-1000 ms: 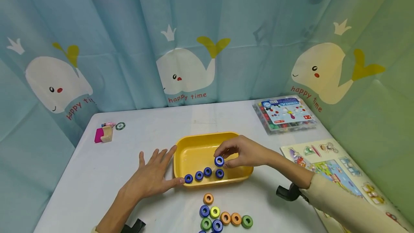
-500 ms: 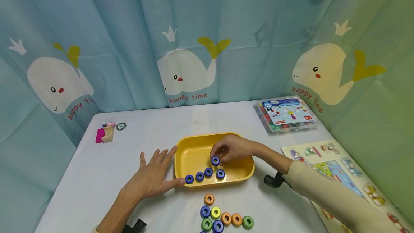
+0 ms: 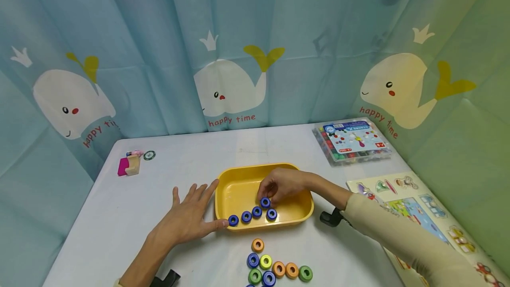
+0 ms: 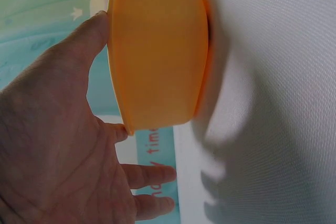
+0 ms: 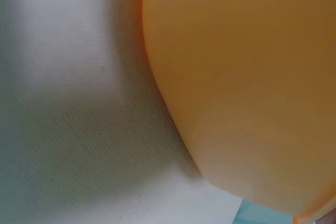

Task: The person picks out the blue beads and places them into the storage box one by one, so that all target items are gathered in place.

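In the head view a yellow tray (image 3: 239, 180) stands on the white table. Inside it, several small blue rings, such as this blue ring (image 3: 246, 217), form a slanting line near the front wall, with another blue ring (image 3: 272, 215) just off the line. My right hand (image 3: 284, 186) reaches into the tray and pinches a blue ring (image 3: 265, 203) at the line's upper end. My left hand (image 3: 187, 218) spreads its fingers at the tray's left side, thumb and a fingertip at the rim. The left wrist view shows that hand (image 4: 68, 124) against the tray's outer wall (image 4: 157, 51).
In front of the tray lie several loose rings, among them an orange ring (image 3: 257, 246), a yellow ring (image 3: 265, 262) and a green ring (image 3: 305, 273). A clear case (image 3: 352, 141) and a picture puzzle board (image 3: 414, 216) stand at right. Small toys (image 3: 129, 165) lie far left.
My right hand has moved left and a little towards the front of the tray, bringing its blue ring down to the end of the row. My left hand has stayed in place.
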The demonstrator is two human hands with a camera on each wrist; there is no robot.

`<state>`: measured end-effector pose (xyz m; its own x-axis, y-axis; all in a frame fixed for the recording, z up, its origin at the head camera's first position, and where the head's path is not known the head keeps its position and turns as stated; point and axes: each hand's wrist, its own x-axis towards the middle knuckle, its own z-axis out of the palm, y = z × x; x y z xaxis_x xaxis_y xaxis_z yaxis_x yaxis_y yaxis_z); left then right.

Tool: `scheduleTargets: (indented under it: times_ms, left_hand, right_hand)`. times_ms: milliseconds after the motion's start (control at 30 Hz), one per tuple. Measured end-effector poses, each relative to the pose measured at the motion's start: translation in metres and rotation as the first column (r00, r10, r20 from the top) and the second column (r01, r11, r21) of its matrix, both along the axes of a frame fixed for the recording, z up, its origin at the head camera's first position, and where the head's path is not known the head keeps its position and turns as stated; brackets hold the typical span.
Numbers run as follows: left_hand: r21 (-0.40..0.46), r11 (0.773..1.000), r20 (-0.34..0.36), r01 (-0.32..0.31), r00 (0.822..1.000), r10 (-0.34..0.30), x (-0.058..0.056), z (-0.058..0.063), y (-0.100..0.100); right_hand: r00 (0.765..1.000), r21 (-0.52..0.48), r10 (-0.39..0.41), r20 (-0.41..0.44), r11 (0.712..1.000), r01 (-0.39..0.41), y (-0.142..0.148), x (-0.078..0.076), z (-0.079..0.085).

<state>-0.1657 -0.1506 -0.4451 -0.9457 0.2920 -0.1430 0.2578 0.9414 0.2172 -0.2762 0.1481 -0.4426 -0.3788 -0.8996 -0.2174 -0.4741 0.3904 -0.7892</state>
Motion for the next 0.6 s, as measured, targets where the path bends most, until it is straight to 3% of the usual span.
scheduleTargets:
  times_ms: [600]
  left_hand:
    - [0.007, 1.0, -0.007, 0.002, 1.0, -0.002, 0.0008, 0.0005, 0.0005]
  right_hand:
    - [0.999, 0.031, 0.025, -0.02, 0.999, -0.025, -0.0013, -0.0002, -0.0027]
